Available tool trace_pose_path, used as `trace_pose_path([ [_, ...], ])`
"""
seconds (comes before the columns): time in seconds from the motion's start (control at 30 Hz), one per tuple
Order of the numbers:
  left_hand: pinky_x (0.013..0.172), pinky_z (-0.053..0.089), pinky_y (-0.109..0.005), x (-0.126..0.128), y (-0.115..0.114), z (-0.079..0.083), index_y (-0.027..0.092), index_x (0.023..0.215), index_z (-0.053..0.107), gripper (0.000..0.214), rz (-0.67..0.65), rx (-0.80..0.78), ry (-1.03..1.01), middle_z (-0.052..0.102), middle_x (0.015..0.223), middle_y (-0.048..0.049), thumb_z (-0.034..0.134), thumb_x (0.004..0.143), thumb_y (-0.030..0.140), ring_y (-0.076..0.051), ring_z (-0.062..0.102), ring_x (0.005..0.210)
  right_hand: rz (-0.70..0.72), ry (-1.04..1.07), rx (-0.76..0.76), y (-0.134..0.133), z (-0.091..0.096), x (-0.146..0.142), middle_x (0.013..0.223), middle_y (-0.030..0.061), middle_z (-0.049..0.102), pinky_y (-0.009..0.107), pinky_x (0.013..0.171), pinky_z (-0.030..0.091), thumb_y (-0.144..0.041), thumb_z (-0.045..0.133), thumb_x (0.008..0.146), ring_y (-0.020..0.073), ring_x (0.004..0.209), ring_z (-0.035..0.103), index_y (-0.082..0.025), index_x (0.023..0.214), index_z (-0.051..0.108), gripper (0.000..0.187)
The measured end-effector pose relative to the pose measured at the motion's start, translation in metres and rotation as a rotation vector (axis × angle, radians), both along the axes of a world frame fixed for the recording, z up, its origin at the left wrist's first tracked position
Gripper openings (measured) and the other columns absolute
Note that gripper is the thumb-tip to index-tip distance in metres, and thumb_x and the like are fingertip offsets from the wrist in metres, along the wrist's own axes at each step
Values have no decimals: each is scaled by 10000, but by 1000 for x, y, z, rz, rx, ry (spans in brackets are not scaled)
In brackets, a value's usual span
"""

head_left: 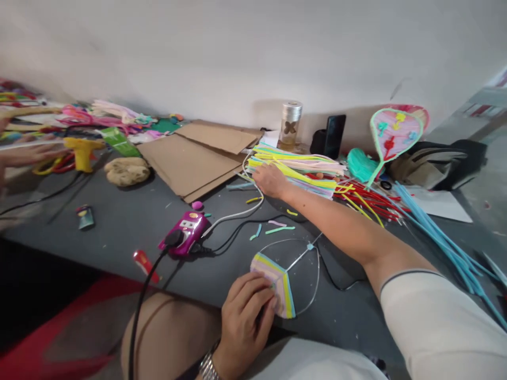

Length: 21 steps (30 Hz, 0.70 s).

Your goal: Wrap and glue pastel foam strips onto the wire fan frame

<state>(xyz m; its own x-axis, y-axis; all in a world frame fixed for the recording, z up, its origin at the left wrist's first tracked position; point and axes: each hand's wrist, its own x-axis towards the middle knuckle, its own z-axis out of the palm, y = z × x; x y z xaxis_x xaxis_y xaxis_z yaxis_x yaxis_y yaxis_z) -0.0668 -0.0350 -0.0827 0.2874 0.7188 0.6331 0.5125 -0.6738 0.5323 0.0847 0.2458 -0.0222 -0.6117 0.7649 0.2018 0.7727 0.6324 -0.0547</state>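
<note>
Craft scraps (pixel 75 113) crowd the far end of the grey worktop (pixel 119 237) at 10 o'clock, and a co-worker's hand (pixel 29 155) enters from 9 o'clock, near a yellow glue gun (pixel 83 153) that seems kept there for quick reach. Cardboard sheets (pixel 194 158) overlap at 11 o'clock, apparently set aside as a flat stock pile. A magenta glue gun (pixel 186 232) lies on its side at 8 o'clock, its cord running off toward the person's lap; its small labels are too tiny to read. At 6 o'clock the left hand (pixel 247 322), with a metal wristwatch (pixel 208 367) at its wrist, has its fingers clenched over a wire frame (pixel 285 295), whose narrow end is wrapped in pastel pipe cleaners, pinning the frame against the worktop so that it stays steady. The right hand (pixel 273 180) rests at 12 o'clock on a bundle of pipe cleaners (pixel 299 169), the strands laid lengthwise for easy separating; its fingertips sink among them, so whether they grip any strand cannot be told. Behind stand a silver-lidded jar (pixel 290 125) and a black phone (pixel 335 136), propped against the wall. At 2 o'clock a finished pipe-cleaner paddle (pixel 396 132) leans upright, and long blue pipe cleaners (pixel 443 243) fan out at 3 o'clock.
</note>
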Motion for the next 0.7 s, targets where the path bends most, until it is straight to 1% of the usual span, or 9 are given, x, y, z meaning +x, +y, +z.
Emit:
trace_pose_path([
  [0.1, 904, 574, -384, 0, -1, 0, 189, 980, 665, 134, -4, -25, -13, 737, 981, -83, 623, 908, 83, -219, 655, 1025, -32, 159, 43, 6, 29, -18, 1034, 128, 707, 392, 912, 471, -161, 473, 988, 258, 989, 620, -114, 997, 675, 207],
  [0.2, 905, 574, -393, 0, -2, 0, 193, 981, 666, 128, -6, -28, -30, 745, 982, -81, 646, 899, 97, -222, 667, 1019, -32, 349, 117, -4, 76, -24, 1053, 27, 674, 340, 954, 485, -205, 431, 1014, 207, 1038, 621, -192, 1108, 606, 199],
  [0.27, 920, 571, -392, -2, -2, 1, 196, 989, 670, 137, -13, -32, -17, 751, 993, -81, 650, 895, 98, -225, 672, 1047, 67, 485, 131, -23, 107, -16, 932, -20, 660, 312, 915, 516, -181, 435, 981, 176, 933, 631, -265, 1086, 609, 220],
  [0.3, 941, 563, -396, -4, -3, 1, 197, 999, 673, 147, -16, -23, 5, 755, 1006, -81, 651, 894, 97, -227, 672, 1071, 128, 580, 157, -37, 119, -8, 867, -33, 606, 325, 909, 516, -133, 430, 950, 166, 898, 654, -217, 1072, 605, 229],
  [0.37, 1031, 520, -432, -10, -3, 2, 200, 1067, 679, 180, -35, 7, 101, 760, 1088, -88, 663, 904, 124, -241, 656, 1160, 146, 575, 103, -71, 132, 12, 846, -43, 615, 284, 875, 521, -134, 470, 926, 144, 849, 639, -261, 975, 621, 203],
  [0.47, 1178, 392, -500, -22, -5, 1, 186, 1281, 633, 363, -118, 31, 320, 697, 1332, -132, 687, 944, 312, -281, 572, 1337, 5, 511, -1, -126, 122, 51, 719, -36, 573, 281, 735, 499, -177, 574, 909, 134, 676, 548, -235, 861, 624, 91],
  [0.53, 1215, 344, -503, -30, -7, -2, 177, 1386, 575, 512, -177, 37, 418, 635, 1433, -153, 681, 947, 420, -290, 527, 1398, -49, 493, -75, -158, 103, 78, 656, -37, 556, 289, 648, 456, -279, 638, 912, 123, 605, 498, -223, 764, 616, 160],
  [0.6, 1213, 346, -488, -34, -12, -7, 192, 1406, 564, 519, -179, 54, 439, 638, 1430, -146, 687, 947, 399, -278, 540, 1389, -97, 517, -161, -187, 84, 104, 635, -36, 583, 297, 589, 411, -319, 650, 914, 123, 578, 494, -220, 774, 643, 171],
  [0.7, 1163, 385, -472, -33, -19, -14, 219, 1314, 629, 395, -112, 94, 390, 713, 1308, -112, 710, 929, 257, -256, 608, 1294, -233, 556, -213, -218, 64, 137, 696, -18, 664, 330, 606, 421, -341, 650, 922, 144, 601, 556, -229, 854, 683, 136],
])
